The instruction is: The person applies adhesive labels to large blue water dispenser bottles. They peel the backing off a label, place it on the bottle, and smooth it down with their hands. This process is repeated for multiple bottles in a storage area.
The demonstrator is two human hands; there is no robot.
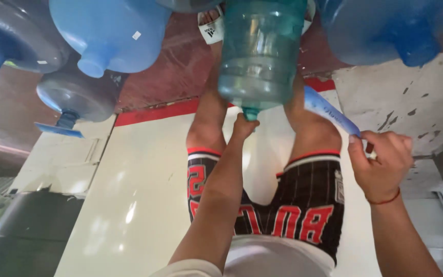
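Right hand (380, 164) at 3 o'clock pinches a blue plastic strip (330, 110), kept clear of the jug. Left hand (244, 124), centre, clamps the neck of the green water jug (260, 51) at 12 o'clock, steadying it between the legs (206, 120). Blue jugs (111, 33) lie at 10 to 11 o'clock, well apart.

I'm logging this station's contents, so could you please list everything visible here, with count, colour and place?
Teal water jug: one, teal, centre, between the legs, neck toward the camera.
Blue water jugs: four or so, blue to grey-blue, along the top edge.
Blue strip: one, light blue, right of centre.
Floor: cream with a red stripe.
Sandal: one seen, white, top centre.
Shorts: black, red trim.
Left hand: at the teal jug's neck.
Right hand: pinching the blue strip.
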